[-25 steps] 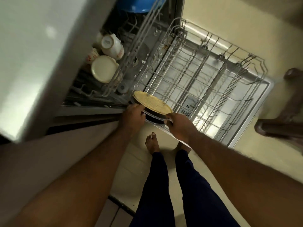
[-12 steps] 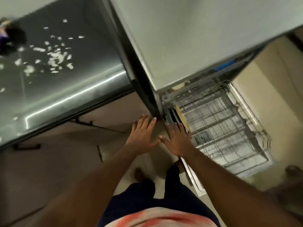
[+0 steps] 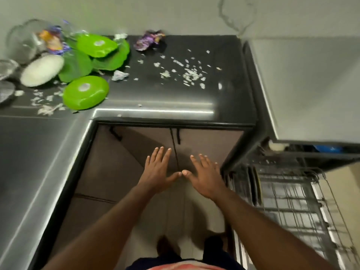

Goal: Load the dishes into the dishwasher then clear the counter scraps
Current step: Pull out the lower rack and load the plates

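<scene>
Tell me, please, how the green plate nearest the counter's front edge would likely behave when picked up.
The green plate looks like glossy plastic, so it is probably light, stiff and not fragile. It seems to lie upside down on the smooth dark counter, so it may slide when pushed, and its rim could be awkward to lift.

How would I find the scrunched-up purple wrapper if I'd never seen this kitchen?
Find the black counter, then look along its back edge by the wall. Just right of the pile of green plates lies the scrunched-up purple wrapper. It sits alone, beyond the white scraps, unlike the colourful wrappers bunched at the glass bowl far left.
</scene>
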